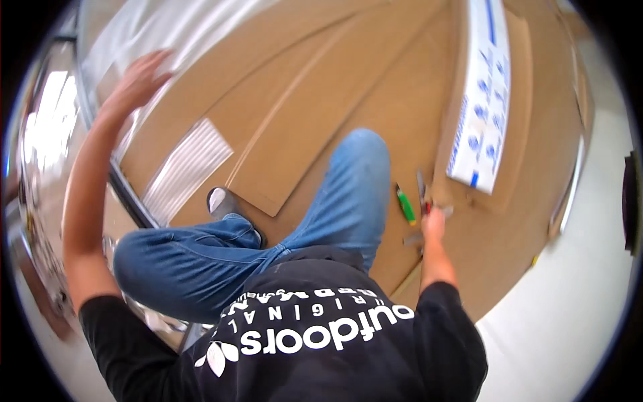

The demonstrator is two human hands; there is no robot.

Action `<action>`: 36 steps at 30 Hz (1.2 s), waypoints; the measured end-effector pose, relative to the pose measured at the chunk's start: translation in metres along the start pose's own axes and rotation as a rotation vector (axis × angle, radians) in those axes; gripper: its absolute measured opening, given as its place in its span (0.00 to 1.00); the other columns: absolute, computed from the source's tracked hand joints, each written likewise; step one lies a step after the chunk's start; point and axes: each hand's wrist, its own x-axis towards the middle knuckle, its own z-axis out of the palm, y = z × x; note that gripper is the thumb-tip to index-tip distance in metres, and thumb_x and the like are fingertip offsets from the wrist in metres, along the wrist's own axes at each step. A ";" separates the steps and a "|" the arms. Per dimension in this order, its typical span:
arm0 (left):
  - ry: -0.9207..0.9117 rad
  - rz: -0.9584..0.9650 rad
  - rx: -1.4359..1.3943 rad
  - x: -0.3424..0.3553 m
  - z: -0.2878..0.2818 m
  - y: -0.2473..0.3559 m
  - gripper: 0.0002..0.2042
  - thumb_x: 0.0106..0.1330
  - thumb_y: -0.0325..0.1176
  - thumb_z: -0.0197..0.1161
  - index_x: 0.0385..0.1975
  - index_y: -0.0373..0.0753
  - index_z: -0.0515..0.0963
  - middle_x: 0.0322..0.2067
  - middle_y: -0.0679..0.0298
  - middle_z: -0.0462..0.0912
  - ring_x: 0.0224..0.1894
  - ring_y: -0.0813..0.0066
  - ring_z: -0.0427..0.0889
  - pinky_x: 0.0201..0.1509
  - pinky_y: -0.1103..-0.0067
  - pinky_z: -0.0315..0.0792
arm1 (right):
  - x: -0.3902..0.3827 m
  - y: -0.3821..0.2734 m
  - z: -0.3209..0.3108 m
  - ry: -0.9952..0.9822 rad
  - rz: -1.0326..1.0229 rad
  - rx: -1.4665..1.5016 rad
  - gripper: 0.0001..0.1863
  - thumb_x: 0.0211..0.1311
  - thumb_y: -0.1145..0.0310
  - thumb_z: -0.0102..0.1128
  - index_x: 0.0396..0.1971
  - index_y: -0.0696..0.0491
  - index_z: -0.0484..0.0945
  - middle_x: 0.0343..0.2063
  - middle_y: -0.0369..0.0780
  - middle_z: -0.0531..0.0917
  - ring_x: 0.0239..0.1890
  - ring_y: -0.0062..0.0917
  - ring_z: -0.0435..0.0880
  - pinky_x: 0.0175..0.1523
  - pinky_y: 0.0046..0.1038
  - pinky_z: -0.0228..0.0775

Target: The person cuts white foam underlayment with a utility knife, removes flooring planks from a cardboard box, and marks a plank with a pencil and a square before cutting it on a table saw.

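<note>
Head view: left hand (139, 79) wide, empty; right hand (434, 222) at red tool (428, 207), grip unclear, best placed clear of green tool (405, 205).

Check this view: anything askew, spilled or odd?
No spill visible. Slightly odd: a green tool lies loose on the cardboard between the right knee and right hand, where it might get knelt on.
</note>
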 end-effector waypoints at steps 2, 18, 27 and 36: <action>0.065 0.026 -0.055 0.048 0.030 0.039 0.26 0.73 0.52 0.58 0.56 0.33 0.77 0.56 0.45 0.81 0.58 0.49 0.80 0.62 0.61 0.73 | -0.032 0.009 -0.015 -0.013 0.005 -0.095 0.13 0.62 0.63 0.59 0.41 0.57 0.76 0.42 0.54 0.82 0.49 0.52 0.81 0.54 0.51 0.74; 0.317 -0.792 -0.378 0.182 0.288 0.154 0.23 0.74 0.49 0.56 0.66 0.52 0.74 0.73 0.63 0.65 0.76 0.63 0.58 0.79 0.59 0.50 | 0.146 -0.350 -0.200 -0.058 -0.608 0.926 0.06 0.70 0.74 0.60 0.40 0.54 0.71 0.34 0.34 0.74 0.33 0.17 0.70 0.39 0.24 0.69; 0.268 -0.872 -0.416 0.187 0.284 0.135 0.25 0.65 0.38 0.61 0.64 0.54 0.75 0.72 0.65 0.66 0.76 0.62 0.59 0.79 0.59 0.51 | 0.347 -0.761 -0.219 -0.433 -1.167 0.904 0.05 0.70 0.72 0.61 0.42 0.56 0.78 0.28 0.33 0.79 0.30 0.15 0.75 0.35 0.23 0.70; 0.243 -0.877 -0.428 0.189 0.287 0.132 0.28 0.60 0.35 0.60 0.64 0.55 0.75 0.72 0.64 0.66 0.75 0.61 0.60 0.79 0.58 0.51 | 0.377 -0.811 -0.180 -0.502 -1.222 0.860 0.05 0.62 0.73 0.64 0.38 0.52 0.80 0.22 0.33 0.82 0.23 0.16 0.78 0.32 0.24 0.75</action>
